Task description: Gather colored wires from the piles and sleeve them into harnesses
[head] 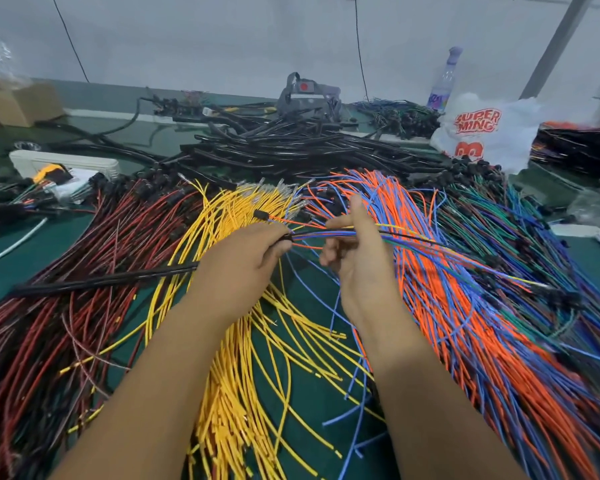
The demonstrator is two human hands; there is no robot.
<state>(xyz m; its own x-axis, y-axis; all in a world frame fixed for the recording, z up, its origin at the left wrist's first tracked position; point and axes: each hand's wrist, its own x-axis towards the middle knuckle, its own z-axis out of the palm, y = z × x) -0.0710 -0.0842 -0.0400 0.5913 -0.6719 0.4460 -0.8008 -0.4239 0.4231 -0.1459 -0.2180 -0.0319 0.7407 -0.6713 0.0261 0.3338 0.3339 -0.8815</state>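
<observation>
My left hand [243, 261] grips the open end of a long black sleeve [101, 280] that trails left over the red wires. My right hand [355, 251] pinches a thin bundle of mixed colored wires [430, 245] whose left ends enter the sleeve mouth at my left fingertips. The bundle runs right across the orange and blue pile. Piles lie fanned on the green table [312, 306]: red and black wires [84, 271], yellow wires [229, 358], orange and blue wires [447, 306], green and blue wires [520, 237].
A heap of black sleeves [291, 147] lies behind the piles. A white plastic bag [482, 129] and a bottle [442, 81] stand at the back right. A cardboard box [18, 102] sits at the back left, a white tray [63, 164] beside it.
</observation>
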